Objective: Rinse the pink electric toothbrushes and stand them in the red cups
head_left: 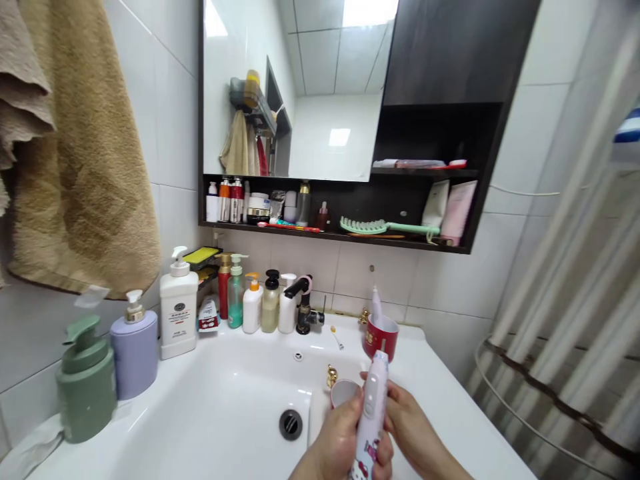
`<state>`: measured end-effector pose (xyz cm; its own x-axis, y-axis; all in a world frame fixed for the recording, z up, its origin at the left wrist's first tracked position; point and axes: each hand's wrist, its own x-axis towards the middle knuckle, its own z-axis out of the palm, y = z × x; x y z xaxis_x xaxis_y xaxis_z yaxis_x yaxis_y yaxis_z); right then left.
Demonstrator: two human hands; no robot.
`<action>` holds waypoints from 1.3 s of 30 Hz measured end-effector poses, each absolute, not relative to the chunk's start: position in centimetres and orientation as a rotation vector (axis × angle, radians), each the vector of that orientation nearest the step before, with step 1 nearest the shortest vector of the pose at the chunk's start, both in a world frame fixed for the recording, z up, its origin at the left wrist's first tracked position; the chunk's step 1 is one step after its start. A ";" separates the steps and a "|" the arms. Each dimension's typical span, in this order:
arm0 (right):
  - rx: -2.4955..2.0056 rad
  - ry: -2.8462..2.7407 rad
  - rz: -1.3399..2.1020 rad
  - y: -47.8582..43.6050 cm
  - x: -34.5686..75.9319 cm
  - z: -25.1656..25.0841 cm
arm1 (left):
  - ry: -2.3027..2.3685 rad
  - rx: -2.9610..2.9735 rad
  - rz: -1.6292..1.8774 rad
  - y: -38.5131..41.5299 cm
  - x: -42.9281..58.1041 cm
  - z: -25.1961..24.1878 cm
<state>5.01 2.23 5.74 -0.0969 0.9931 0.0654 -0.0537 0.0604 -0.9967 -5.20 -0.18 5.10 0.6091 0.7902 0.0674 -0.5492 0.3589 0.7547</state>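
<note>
My left hand [340,433] is wrapped round a pale pink electric toothbrush handle [371,417] with a button and cartoon print. The handle tilts upward, and a thin metal shaft shows at its top. My right hand [413,427] curls behind the upper part of the same handle, its fingers partly hidden. Just beyond my left hand is a red cup [345,392] with a white inside and a gold handle, partly covered. Behind the toothbrush handle, a second red cup [381,337] stands on the sink rim, holding a whitish brush-like item [376,305].
The white basin [200,413] has a dark drain [291,425] and a black faucet [303,303]. A small brush-like piece [338,339] lies on its ledge. Several pump bottles [254,303] line the back and left. Above hangs a mirror cabinet [295,100]; white pipes [565,267] stand right.
</note>
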 end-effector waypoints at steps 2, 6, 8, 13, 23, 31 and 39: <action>-0.978 -1.199 1.272 1.8 7.3 6.7 | 0.376 0.860 0.881 -0.3 -4.6 4.6; -0.946 -1.064 1.136 2.1 9.7 6.8 | 0.531 0.910 0.873 -0.4 -3.5 3.4; -0.962 -1.011 1.092 2.5 10.3 6.5 | 0.612 0.942 0.872 -0.3 -3.0 2.9; -0.912 -0.851 1.185 3.1 11.8 6.3 | 0.755 1.084 0.848 -0.6 -2.2 2.0; -0.852 -0.752 1.248 3.5 12.4 6.0 | 0.832 1.186 0.763 -1.4 -1.6 2.4; -0.912 -0.898 1.223 3.2 12.2 6.0 | 0.840 1.212 0.741 -1.1 -1.6 2.0; -0.973 -1.003 1.287 3.0 11.6 5.3 | 0.801 1.175 0.775 -0.9 -1.5 1.3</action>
